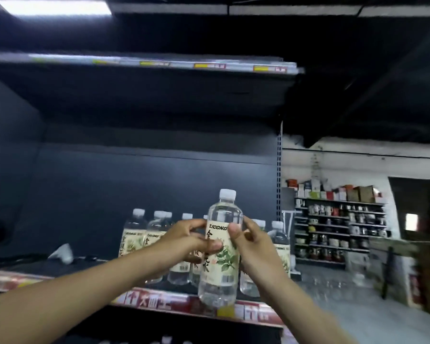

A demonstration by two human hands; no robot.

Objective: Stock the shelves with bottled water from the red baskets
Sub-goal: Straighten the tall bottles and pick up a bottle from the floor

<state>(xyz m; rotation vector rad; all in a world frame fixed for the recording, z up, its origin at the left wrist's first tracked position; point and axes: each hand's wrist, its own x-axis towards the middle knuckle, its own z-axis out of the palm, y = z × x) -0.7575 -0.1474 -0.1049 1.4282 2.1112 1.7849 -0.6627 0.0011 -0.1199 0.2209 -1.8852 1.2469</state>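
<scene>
The bottle (220, 259) is upright in the air, just in front of the row of bottles (157, 234) already on the shelf (23, 265) and above its red price strip (154, 300). Pushed in carelessly, its base could, I judge, topple the near ones, which stand close together. Both arms reach forward. The left hand (189, 240) pinches the label with thumb and fingertips, and the right hand (255, 247) wraps the other side with its thumb on the front.
</scene>
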